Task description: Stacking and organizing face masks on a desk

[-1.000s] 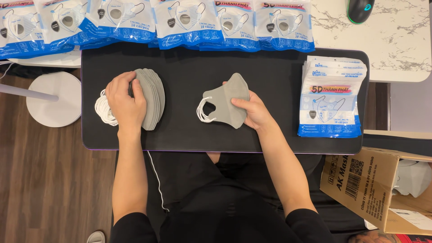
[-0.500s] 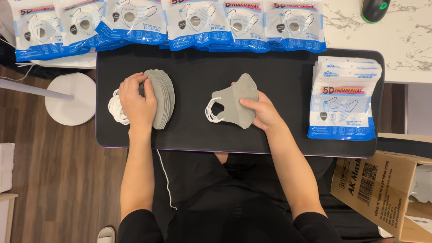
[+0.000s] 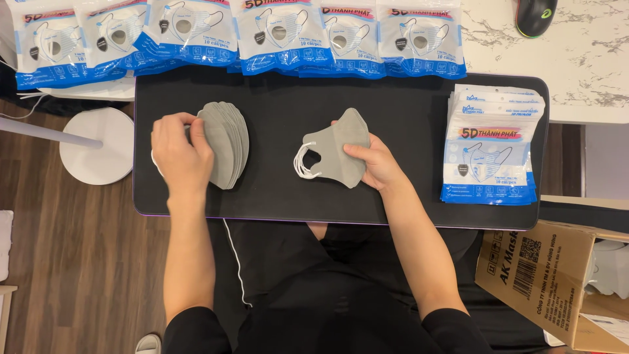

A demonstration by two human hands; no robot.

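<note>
Left hand (image 3: 180, 154) clamps the mask stack (image 3: 226, 151); my right hand (image 3: 377, 164) pinches one mask (image 3: 334, 151). Loose grip could fan the stack across the bench (image 3: 275, 98).

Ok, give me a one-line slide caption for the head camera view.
Left hand on a fanned stack of grey masks, right hand holding one grey mask over a black mat.

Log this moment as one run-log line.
left hand: on fanned grey mask stack | right hand: holds small grey mask pile | surface: black mat
</note>
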